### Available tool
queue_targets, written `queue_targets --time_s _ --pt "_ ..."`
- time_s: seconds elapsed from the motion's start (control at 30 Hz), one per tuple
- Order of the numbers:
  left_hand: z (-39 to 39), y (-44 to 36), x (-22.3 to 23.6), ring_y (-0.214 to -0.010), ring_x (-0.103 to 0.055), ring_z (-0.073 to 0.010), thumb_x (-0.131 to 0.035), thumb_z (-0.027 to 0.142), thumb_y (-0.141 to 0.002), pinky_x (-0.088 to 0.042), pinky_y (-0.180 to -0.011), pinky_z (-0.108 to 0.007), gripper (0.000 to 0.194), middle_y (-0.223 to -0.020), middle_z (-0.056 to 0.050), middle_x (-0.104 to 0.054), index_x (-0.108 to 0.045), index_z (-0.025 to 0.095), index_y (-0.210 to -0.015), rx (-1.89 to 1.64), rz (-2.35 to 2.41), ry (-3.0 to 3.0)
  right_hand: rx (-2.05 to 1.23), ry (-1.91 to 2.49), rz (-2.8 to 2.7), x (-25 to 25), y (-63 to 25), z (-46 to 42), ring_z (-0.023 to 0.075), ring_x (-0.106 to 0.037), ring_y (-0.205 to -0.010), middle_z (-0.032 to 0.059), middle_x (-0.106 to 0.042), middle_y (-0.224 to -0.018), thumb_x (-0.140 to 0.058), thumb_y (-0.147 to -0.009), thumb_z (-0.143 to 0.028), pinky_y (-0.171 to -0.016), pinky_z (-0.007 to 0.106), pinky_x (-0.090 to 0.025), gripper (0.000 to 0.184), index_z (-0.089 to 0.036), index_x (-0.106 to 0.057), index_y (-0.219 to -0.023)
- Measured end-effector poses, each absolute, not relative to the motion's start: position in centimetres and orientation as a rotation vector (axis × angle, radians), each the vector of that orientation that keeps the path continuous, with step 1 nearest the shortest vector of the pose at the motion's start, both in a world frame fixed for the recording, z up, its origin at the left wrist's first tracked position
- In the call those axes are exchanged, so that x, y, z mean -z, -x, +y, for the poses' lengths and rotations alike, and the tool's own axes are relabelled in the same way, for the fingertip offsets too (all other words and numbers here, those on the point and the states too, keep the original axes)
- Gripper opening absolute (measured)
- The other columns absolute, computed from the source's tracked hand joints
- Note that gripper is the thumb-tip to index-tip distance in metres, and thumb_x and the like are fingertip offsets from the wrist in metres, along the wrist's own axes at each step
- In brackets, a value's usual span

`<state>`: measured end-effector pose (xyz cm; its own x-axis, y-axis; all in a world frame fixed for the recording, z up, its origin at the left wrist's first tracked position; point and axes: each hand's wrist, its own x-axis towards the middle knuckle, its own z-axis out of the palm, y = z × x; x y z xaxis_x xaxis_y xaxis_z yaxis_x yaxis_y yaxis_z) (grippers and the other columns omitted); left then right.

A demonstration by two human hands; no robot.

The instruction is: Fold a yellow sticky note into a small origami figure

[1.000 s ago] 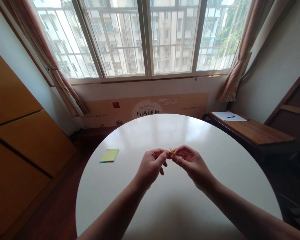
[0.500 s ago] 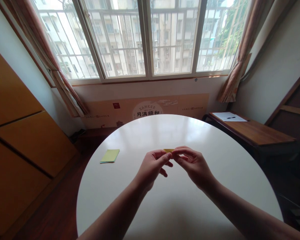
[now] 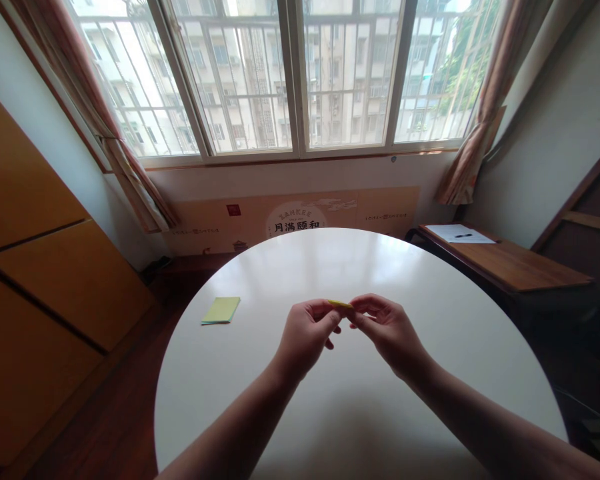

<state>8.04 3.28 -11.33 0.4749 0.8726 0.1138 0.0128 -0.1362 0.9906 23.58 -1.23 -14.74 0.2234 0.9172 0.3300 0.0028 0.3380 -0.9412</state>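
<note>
Between my fingertips, above the middle of the round white table (image 3: 350, 413), is a small folded piece of yellow paper (image 3: 339, 304). My left hand (image 3: 307, 333) pinches its left part between thumb and forefinger, the other fingers curled loosely below. At its right end, my right hand (image 3: 385, 327) grips it with thumb and fingertips. Only a thin yellow strip shows; my fingers hide the rest. To the left on the table lies a stack of square paper sheets (image 3: 221, 311), yellow-green on top with a bluish edge underneath.
On the right, a wooden side table (image 3: 535, 267) bears a white paper (image 3: 453, 233) and a dark pen (image 3: 463, 235). A chair (image 3: 580, 213) stands behind it. Orange cabinets (image 3: 45, 300) are at the left, and a barred window (image 3: 295, 80) is ahead.
The yellow paper has tilted, its right end now lower, and less of its face shows. My right fingertips have shifted slightly around its end. The stack stays put.
</note>
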Motion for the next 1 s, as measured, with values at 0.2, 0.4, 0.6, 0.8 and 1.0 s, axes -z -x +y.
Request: queue_targets --time_s 0.2,0.4,0.6,0.8,1.0 --pt "3.5 -7.7 11.2 -0.066 -0.063 -0.0179 -0.071 0.028 -0.075 -0.050 -0.042 -0.021 0.028 -0.076 -0.009 -0.072 -0.073 0.011 -0.097 -0.975 0.806 -1.671 -1.037 1.002 -1.111 13.9 -23.5 -1.5 0.0196 -0.064 -0.074 0.0055 -0.071 -0.080 -0.079 -0.076 -0.039 -0.064 0.032 -0.055 0.025 -0.017 -0.072 -0.086" --pt "3.2 -8.0 10.9 -0.058 -0.060 -0.0130 -0.072 0.024 -0.074 -0.046 -0.042 -0.018 0.014 -0.068 -0.005 -0.069 -0.070 0.012 -0.082 -0.927 0.750 -1.403 -1.191 0.946 -0.980 13.6 -23.4 -1.8 0.0143 -0.061 -0.067 0.0046 -0.071 -0.082 -0.082 -0.074 -0.037 -0.061 0.028 -0.055 0.029 -0.018 -0.073 -0.095" --pt "2.9 -8.1 11.0 -0.058 -0.061 -0.0122 -0.078 0.025 -0.072 -0.045 -0.043 -0.016 0.019 -0.066 -0.002 -0.066 -0.068 0.014 -0.081 -0.942 0.700 -1.207 -1.115 0.932 -1.005 13.8 -23.2 -1.8 0.0160 -0.060 -0.068 0.0052 -0.071 -0.079 -0.082 -0.073 -0.037 -0.054 0.026 -0.054 0.026 -0.018 -0.074 -0.089" --pt "2.4 -8.3 10.8 -0.057 -0.062 -0.0121 -0.082 0.029 -0.069 -0.043 -0.041 -0.015 0.025 -0.066 -0.002 -0.066 -0.066 0.013 -0.081 -0.933 0.690 -1.089 -1.084 0.885 -1.057 13.7 -23.0 -2.1 0.0160 -0.060 -0.069 0.0037 -0.070 -0.079 -0.080 -0.076 -0.035 -0.052 0.025 -0.053 0.023 -0.021 -0.075 -0.092" --pt "2.2 -8.5 11.0 -0.059 -0.063 -0.0131 -0.082 0.030 -0.069 -0.043 -0.041 -0.016 0.025 -0.069 -0.002 -0.067 -0.065 0.014 -0.078 -0.928 0.685 -1.066 -1.060 0.865 -1.041 13.7 -22.9 -1.9 0.0149 -0.058 -0.068 0.0033 -0.068 -0.079 -0.078 -0.079 -0.035 -0.049 0.023 -0.051 0.017 -0.021 -0.075 -0.088"
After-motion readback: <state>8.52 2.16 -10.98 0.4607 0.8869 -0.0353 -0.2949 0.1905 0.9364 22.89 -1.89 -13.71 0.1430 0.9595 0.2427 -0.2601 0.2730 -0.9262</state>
